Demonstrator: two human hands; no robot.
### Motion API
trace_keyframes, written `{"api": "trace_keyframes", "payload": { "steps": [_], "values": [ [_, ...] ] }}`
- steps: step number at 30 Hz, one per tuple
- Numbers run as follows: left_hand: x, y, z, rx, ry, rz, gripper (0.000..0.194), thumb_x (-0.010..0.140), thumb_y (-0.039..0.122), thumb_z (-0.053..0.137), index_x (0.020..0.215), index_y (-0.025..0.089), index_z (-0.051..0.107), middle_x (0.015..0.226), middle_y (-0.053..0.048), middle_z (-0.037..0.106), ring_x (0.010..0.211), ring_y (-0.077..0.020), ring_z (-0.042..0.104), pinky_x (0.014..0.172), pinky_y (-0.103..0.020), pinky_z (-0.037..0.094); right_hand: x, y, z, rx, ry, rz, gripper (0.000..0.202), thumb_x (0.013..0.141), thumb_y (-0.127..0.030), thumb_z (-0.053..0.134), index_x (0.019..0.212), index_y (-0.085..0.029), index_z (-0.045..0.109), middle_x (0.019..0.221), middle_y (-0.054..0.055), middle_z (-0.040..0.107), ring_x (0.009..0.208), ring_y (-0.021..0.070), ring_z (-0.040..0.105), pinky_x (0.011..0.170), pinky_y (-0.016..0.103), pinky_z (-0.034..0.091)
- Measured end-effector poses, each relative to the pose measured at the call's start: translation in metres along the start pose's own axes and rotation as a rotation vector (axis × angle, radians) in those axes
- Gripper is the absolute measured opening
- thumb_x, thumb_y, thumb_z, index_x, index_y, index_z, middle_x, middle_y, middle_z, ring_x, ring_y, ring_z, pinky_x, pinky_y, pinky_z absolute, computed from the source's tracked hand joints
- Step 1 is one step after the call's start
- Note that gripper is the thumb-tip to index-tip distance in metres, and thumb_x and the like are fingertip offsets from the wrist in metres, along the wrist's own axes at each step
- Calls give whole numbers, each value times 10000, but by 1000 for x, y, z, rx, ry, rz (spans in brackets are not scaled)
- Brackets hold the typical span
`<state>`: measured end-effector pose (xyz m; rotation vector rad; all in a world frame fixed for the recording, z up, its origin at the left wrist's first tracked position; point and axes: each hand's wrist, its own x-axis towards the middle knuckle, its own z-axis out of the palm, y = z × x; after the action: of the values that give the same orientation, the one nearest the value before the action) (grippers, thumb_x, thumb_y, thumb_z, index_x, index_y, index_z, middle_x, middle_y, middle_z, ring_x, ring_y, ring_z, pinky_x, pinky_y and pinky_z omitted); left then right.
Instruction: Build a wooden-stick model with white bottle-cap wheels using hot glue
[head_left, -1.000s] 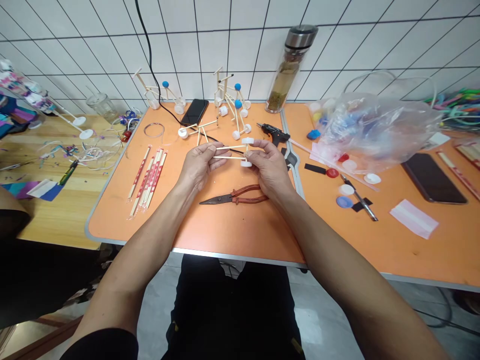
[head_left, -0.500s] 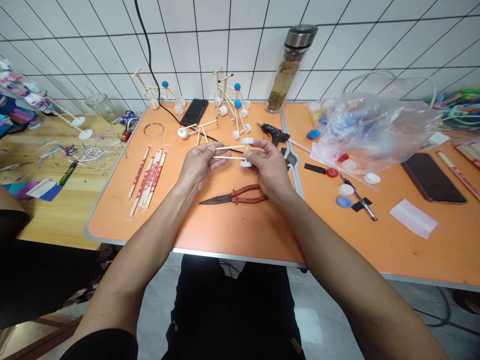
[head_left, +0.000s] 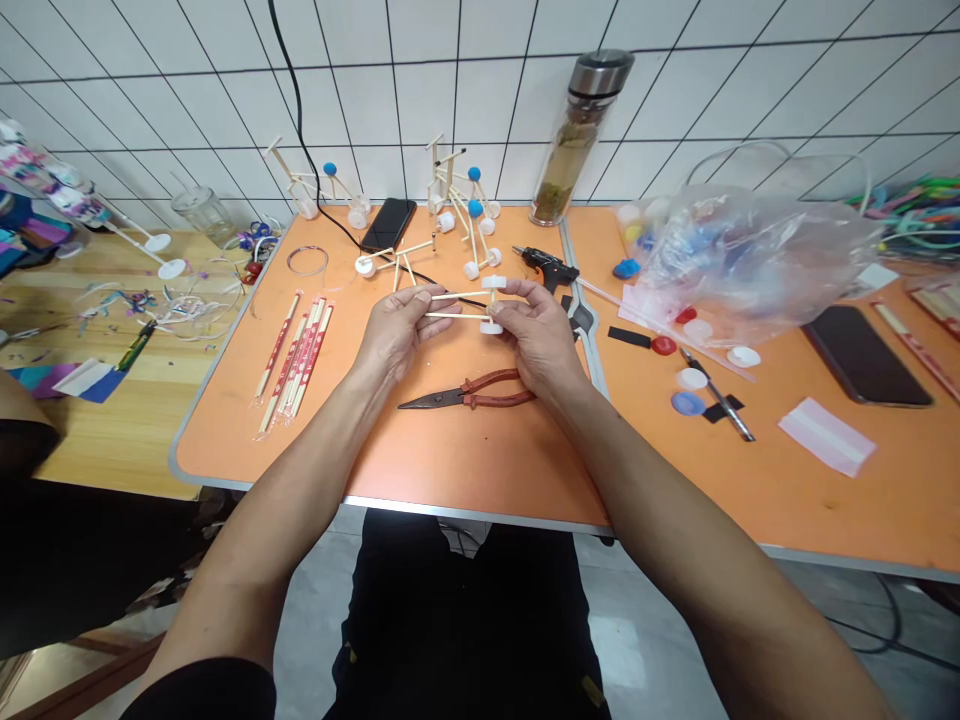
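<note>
Between my two hands is a small stick frame (head_left: 459,316), made of two pale sticks running side by side with white round caps at the right end. My left hand (head_left: 400,328) pinches the left ends of the sticks. At the capped end, the fingers of my right hand (head_left: 534,325) are closed on the frame between the two caps. Red-handled pliers (head_left: 465,397) lie on the orange table just below the hands, their handle ends partly hidden by my right hand. A black glue gun (head_left: 551,267) lies behind my right hand.
Stick models with white wheels (head_left: 471,235) stand behind the hands, near a phone (head_left: 388,223). Wrapped chopsticks (head_left: 300,360) lie left. A tall bottle (head_left: 577,140) stands at the wall. Right are a plastic bag (head_left: 742,260), coloured caps, a pen (head_left: 718,395) and another phone (head_left: 866,355).
</note>
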<state>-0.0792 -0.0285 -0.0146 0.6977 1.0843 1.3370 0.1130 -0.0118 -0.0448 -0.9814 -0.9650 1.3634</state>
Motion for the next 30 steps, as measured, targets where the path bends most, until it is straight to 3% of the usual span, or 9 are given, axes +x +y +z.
{"api": "trace_keyframes", "payload": {
  "steps": [17, 23, 30],
  "values": [
    [0, 0, 1, 9, 25, -9, 165, 1099, 175, 663, 1035, 117, 803, 1130, -172, 890, 1116, -241, 883, 1105, -383, 672, 1, 2, -1, -65, -15, -18, 576, 650, -459, 961, 1100, -289, 644, 849, -55, 717, 750, 157, 688, 737, 316, 563],
    [0, 0, 1, -1, 8, 9, 199, 1104, 150, 626, 1016, 116, 801, 1040, -149, 889, 1043, -225, 889, 1052, -361, 690, 0, 2, 1, -21, 0, -4, 555, 632, -406, 969, 1078, -280, 663, 829, -62, 726, 749, 146, 675, 747, 301, 565],
    [0, 0, 0, 5, 26, -11, 143, 1071, 137, 660, 1022, 133, 795, 1126, -143, 884, 1040, -216, 889, 1058, -369, 691, 1, 3, 1, -25, 10, 43, 523, 637, -369, 921, 1086, -275, 669, 854, -64, 736, 749, 129, 662, 733, 283, 580]
  ]
}}
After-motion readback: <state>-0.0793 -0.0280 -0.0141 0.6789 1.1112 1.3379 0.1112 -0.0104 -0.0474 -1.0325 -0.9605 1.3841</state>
